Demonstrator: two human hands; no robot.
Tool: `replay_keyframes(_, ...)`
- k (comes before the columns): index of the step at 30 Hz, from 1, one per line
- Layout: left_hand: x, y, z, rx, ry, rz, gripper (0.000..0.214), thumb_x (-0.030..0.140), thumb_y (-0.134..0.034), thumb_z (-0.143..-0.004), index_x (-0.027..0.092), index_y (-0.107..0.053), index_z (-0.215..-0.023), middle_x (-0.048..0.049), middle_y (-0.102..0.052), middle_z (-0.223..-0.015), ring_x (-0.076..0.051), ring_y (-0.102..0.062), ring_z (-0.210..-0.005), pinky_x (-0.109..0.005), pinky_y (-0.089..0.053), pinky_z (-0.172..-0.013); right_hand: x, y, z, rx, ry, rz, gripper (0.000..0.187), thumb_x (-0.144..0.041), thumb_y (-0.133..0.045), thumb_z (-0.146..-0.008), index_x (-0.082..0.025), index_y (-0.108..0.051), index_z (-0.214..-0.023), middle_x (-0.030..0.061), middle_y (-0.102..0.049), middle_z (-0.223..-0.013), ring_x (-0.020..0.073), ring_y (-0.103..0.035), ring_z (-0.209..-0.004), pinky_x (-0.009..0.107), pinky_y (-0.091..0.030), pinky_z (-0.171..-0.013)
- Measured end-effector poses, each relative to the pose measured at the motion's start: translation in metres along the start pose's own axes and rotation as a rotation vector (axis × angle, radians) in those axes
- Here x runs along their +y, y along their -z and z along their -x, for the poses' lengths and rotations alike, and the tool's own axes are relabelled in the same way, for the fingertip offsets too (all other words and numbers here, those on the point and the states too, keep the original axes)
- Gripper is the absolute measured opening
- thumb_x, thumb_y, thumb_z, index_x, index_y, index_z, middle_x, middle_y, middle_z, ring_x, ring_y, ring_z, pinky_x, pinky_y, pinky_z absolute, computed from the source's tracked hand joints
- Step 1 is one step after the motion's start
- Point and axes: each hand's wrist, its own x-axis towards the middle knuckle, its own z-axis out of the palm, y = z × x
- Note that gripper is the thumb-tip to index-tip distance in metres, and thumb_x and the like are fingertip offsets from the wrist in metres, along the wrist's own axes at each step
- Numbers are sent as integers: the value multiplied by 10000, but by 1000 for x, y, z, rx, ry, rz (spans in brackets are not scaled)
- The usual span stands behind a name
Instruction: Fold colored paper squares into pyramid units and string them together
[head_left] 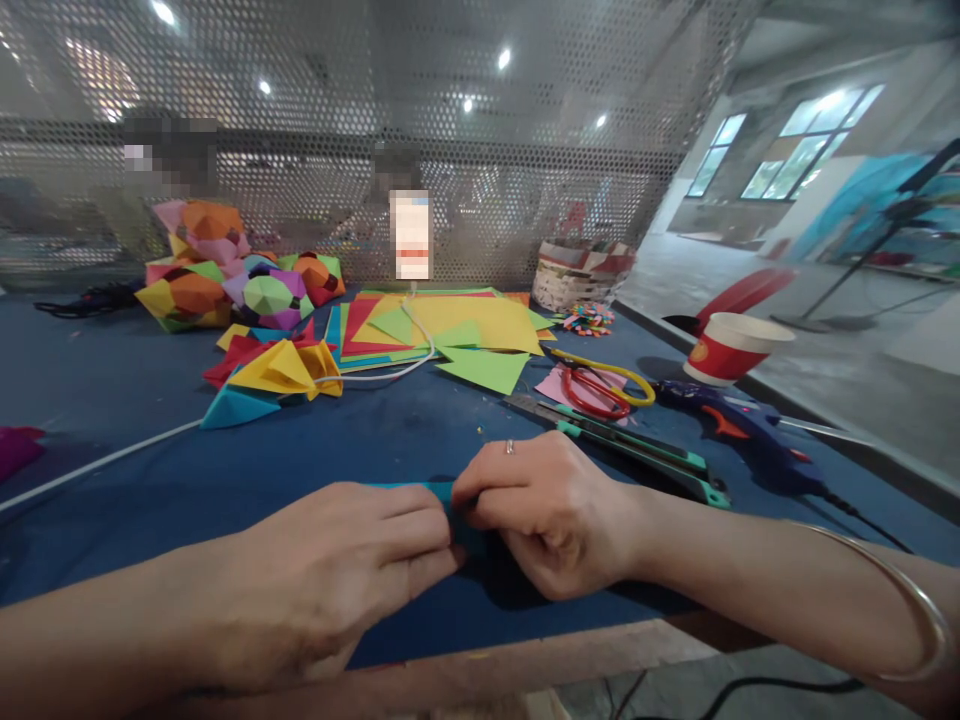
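Near the table's front edge, a piece of blue paper lies mostly hidden beneath and between my two hands. My left hand is closed, its fingers pressed together on the paper from the left. From the right, my right hand grips the paper with curled fingers, the thumb side facing the left hand. A ring sits on one right finger and a bangle on that wrist. Just beyond the right hand lies a green and black utility knife. How the paper is folded cannot be seen.
Coloured paper sheets are stacked mid-table. Folded paper pieces and finished paper balls stand left. Scissors, a glue gun and a paper cup are right. A white cable crosses left; a perforated screen stands behind.
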Motion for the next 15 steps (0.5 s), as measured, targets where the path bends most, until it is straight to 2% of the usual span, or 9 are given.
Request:
replay_keyframes(1, 1, 1, 5, 7, 18, -12, 408, 95, -480, -995, 214, -686, -1326, -38, -834, -1153, -221, -764, -1012, -289, -593, -833, 0, 1, 0, -2, 0, 4, 239, -43, -502, -816, -187, -689, -784, 59, -814, -959, 159, -744, -790, 269, -564, -656)
replay_keyframes(3, 2, 1, 16, 103, 110, -42, 392, 156, -542, -990, 240, -687, -1344, -44, -838, -1139, -241, -768, -1013, -297, -611, -841, -1, 1, -1, 2, 1, 4, 242, -38, -507, -823, -186, -696, -792, 58, -816, -964, 156, -740, -779, 266, -554, -645)
replay_keyframes(4, 2, 0, 23, 120, 43, -25, 389, 242, -600, -987, 229, -681, -1368, -55, -840, -1135, -241, -775, -983, -281, -621, -789, -1, 2, -1, 4, 1, 0, 243, -36, -507, -829, -185, -696, -790, 59, -817, -964, 157, -740, -773, 269, -552, -641)
replay_keyframes(5, 2, -2, 31, 97, 64, -45, 406, 307, -646, -992, 220, -668, -1387, -68, -838, -1165, -242, -778, -1004, -272, -630, -807, -1, 2, -1, 5, -1, -5, 247, -32, -505, -835, -182, -696, -788, 60, -818, -963, 160, -742, -773, 273, -553, -643)
replay_keyframes(7, 2, -7, 47, 68, 99, -96, 422, 358, -693, -999, 226, -652, -1398, -67, -834, -1220, -223, -786, -1058, -245, -631, -915, -1, 2, -1, 12, -2, -17, 255, -27, -500, -843, -178, -697, -782, 60, -820, -956, 165, -751, -774, 281, -558, -650)
replay_keyframes(9, 4, -12, 65, 121, 144, -120, 440, 436, -684, -1023, 258, -637, -1423, -45, -831, -1259, -221, -793, -1111, -261, -610, -1035, -1, 2, -2, 18, -2, -19, 259, -28, -500, -847, -178, -702, -789, 57, -823, -961, 164, -756, -776, 281, -556, -654)
replay_keyframes(11, 7, -17, 80, 161, 229, -136, 460, 382, -662, -996, 306, -623, -1447, -15, -826, -1290, -239, -795, -1152, -288, -600, -1080, -1, 2, -2, 18, -5, -13, 257, -29, -501, -844, -184, -701, -799, 52, -823, -966, 157, -749, -771, 275, -548, -651)
replay_keyframes(15, 15, -24, 96, 223, 344, -122, 601, 157, -471, -915, 385, -594, -1457, 74, -815, -1313, -207, -791, -1184, -283, -579, -1103, -1, 2, -3, 6, -14, -6, 245, -30, -503, -846, -188, -685, -806, 60, -814, -972, 159, -724, -770, 276, -535, -633)
